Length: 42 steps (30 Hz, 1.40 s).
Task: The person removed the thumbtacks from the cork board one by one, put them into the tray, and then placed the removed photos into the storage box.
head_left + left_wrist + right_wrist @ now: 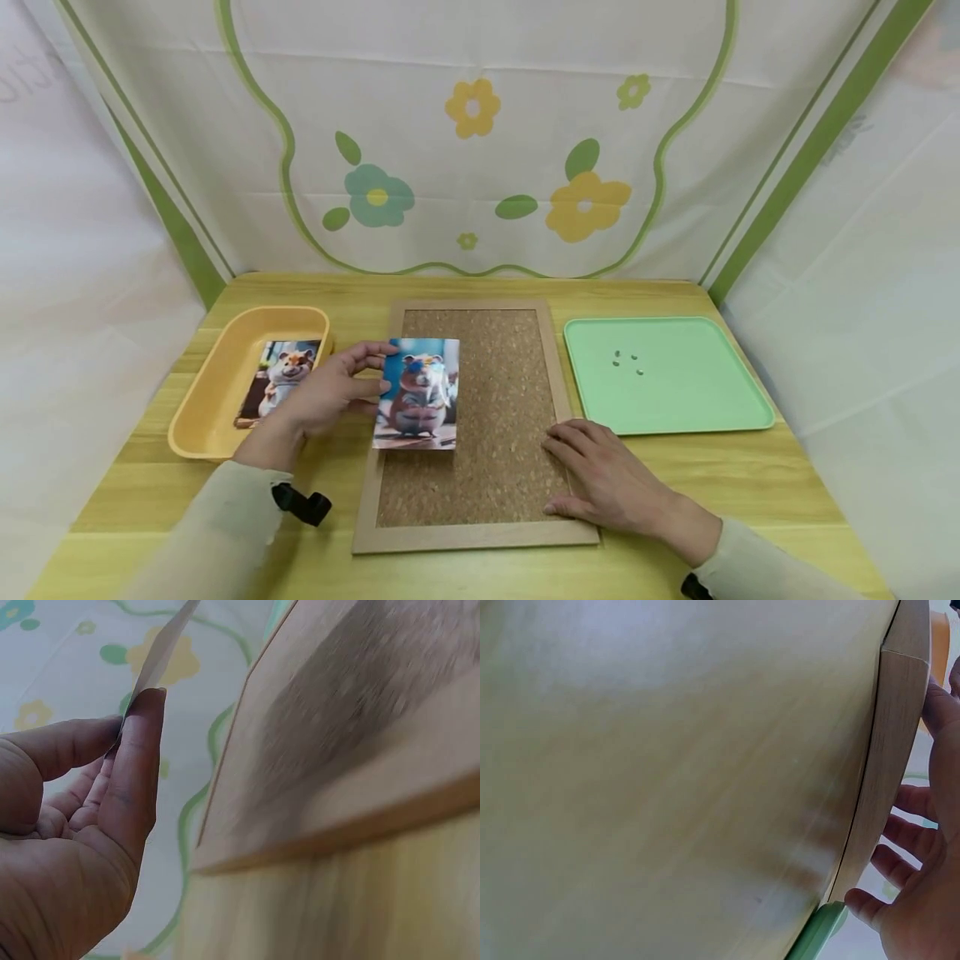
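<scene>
My left hand [330,396] pinches the left edge of a glossy picture card [417,400] printed with a hamster on a blue background. The card hangs over the left part of a wood-framed cork board [502,467] and throws a shadow on it. From the left wrist view, the card [161,649] appears nearly edge-on, with thumb and fingers on opposite faces. On the board's right frame strip rests my right hand [615,479], palm down, fingertips reaching the cork's edge. The right wrist view has its relaxed, slightly bent fingers [911,832] along the wooden frame [881,750].
To the left stands a yellow-orange bin [198,375] with another hamster picture [281,383] in it. A light green tray [697,392] at the right holds several small shiny pieces [640,372]. Behind the wooden table [637,296] hangs a flowered white cloth [465,183].
</scene>
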### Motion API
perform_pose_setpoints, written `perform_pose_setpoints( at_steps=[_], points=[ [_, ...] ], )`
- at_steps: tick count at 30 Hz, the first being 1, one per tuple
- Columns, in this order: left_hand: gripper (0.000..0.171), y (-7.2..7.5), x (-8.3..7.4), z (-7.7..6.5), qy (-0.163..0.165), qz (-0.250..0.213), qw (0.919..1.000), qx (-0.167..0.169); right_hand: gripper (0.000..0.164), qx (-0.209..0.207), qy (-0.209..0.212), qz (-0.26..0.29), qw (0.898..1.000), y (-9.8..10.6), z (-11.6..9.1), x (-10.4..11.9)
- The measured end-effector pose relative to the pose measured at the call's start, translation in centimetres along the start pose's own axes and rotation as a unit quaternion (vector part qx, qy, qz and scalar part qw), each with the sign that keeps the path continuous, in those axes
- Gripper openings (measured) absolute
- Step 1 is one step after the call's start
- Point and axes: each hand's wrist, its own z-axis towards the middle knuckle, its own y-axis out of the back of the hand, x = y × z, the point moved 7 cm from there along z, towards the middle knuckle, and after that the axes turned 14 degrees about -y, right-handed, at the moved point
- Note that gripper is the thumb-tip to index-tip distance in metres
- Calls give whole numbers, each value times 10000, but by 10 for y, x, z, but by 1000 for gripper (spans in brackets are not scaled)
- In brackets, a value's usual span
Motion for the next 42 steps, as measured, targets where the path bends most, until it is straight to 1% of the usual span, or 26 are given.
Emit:
perform_pose_setpoints(
  at_steps=[5, 10, 15, 17, 20, 22, 26, 29, 31, 35, 38, 42],
  points=[
    [51, 31, -16, -10, -60, 284, 9995, -89, 81, -28, -1, -6, 10000, 0, -1, 0],
    [44, 62, -26, -22, -171, 203, 9995, -156, 81, -72, 41, -40, 10000, 1, -1, 1],
    [41, 89, -32, -34, -286, 178, 9994, -103, 80, -62, 60, -54, 9999, 1, -1, 2],
    [42, 102, -32, -38, -289, 338, 9990, -105, 80, -48, 52, -52, 10000, 1, -1, 2],
    [42, 123, -33, -45, -191, 691, 9973, -150, 79, -31, 49, -32, 10000, 1, -1, 2],
    [42, 139, -34, -50, -113, 958, 9952, -184, 79, -38, 56, -38, 10000, 1, -1, 2],
    [44, 170, -34, -62, 85, 1338, 9905, -296, 80, -55, 61, -48, 10000, 1, -1, 2],
    [45, 190, -34, -70, 206, 1588, 9864, -365, 80, -61, 61, -44, 10000, 2, -1, 2],
    [46, 199, -33, -75, 271, 1682, 9846, -394, 80, -62, 62, -38, 10000, 2, -1, 2],
    [46, 208, -25, -80, 425, 1530, 9863, -453, 80, -53, 60, -34, 10000, 1, -1, 2],
    [45, 211, -18, -81, 533, 1432, 9873, -439, 80, -48, 58, -41, 10000, 1, -1, 2],
    [44, 210, -11, -80, 642, 1442, 9867, -381, 80, -54, 61, -40, 10000, 1, -1, 2]
  ],
)
